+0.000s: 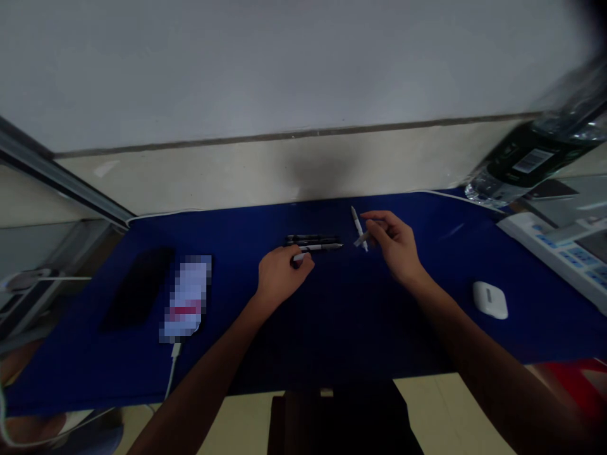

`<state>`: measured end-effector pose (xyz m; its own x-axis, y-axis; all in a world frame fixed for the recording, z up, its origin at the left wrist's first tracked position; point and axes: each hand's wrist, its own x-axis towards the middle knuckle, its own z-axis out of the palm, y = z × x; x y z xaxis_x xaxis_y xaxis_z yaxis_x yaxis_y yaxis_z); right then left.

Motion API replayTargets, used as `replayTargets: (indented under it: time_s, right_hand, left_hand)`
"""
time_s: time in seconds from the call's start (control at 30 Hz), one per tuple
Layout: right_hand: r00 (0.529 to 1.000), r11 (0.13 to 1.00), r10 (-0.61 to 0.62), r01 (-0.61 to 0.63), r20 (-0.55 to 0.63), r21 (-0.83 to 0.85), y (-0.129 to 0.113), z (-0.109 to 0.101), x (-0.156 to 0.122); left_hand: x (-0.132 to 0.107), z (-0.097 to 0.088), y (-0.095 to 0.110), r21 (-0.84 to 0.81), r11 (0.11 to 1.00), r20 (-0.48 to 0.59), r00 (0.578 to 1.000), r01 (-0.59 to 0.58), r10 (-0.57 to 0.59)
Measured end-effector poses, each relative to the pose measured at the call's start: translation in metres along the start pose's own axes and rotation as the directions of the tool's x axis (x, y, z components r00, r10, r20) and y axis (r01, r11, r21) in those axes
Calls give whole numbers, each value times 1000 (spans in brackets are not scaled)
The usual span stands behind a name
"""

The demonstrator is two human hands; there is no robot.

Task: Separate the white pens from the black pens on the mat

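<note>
My left hand is closed on a white pen with a black end; most of it is hidden by the fingers. Right beyond those fingers, several pens lie side by side on the blue table, black ones behind and a white one in front. Between thumb and fingertips, my right hand pinches a short translucent piece that looks like a pen cap. Under and behind it another white pen lies slanted on the cloth. The two hands are apart.
On the left lie a lit phone on a white cable and a dark flat object. To the right are a white earbud case, a power strip and a large plastic bottle. A wall closes off the back.
</note>
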<state>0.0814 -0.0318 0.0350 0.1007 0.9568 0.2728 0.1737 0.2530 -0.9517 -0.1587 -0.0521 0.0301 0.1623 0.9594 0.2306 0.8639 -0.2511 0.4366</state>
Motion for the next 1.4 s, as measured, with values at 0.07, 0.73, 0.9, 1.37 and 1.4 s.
replayTargets:
  time_s: [0.07,0.73,0.9,1.37,1.4]
  right_hand:
    - [998,998,12,-16,-61,-68,4,-2,2]
    - [954,744,-196,295,227,-599,12,-1,-1]
    - [961,761,-217,278,174,-587,12,-1,-1]
    - [919,967,79,24,387,-253,-11,13,-17]
    - [914,962,79,34,398,-270,-12,13,-17]
  left_hand:
    - [0,1,-1,-15,1000,-1,1000,9,-9]
    - [0,2,-1,-12,1000,-22,1000,19,-19]
    - [0,2,-2,13,1000,-18,1000,8,-8]
    - [-2,2,2,94,985,-31,989,-144,147]
    - [-2,2,2,93,985,-32,988,-146,149]
